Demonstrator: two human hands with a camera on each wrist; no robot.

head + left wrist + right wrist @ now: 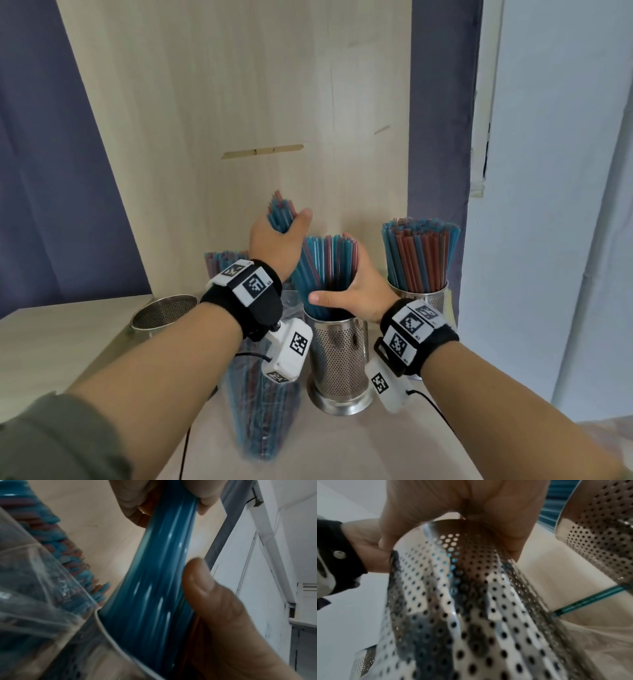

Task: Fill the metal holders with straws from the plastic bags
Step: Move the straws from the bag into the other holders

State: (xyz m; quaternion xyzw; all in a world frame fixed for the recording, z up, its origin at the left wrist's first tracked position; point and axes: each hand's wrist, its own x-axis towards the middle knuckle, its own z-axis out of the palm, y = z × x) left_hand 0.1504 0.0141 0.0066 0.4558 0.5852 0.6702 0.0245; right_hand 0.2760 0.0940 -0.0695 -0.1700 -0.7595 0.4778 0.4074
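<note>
My left hand [279, 236] grips a bundle of blue and red straws [281, 210] that slants down into the middle perforated metal holder [337, 356]. In the left wrist view the thumb [200, 582] and fingers [135, 503] wrap this blue bundle [154, 588] above the holder's rim [104, 627]. My right hand [356, 291] curls round the straws [329, 260] standing in that holder, just above its rim. From the right wrist view the hand [453, 500] sits over the holder's wall [453, 608].
A full holder [421, 296] of straws stands at the right. An empty holder [164, 311] sits at the left. A clear plastic bag of straws [260, 394] lies in front of the middle holder. More straws [224, 258] rise behind my left wrist. A wooden panel backs the table.
</note>
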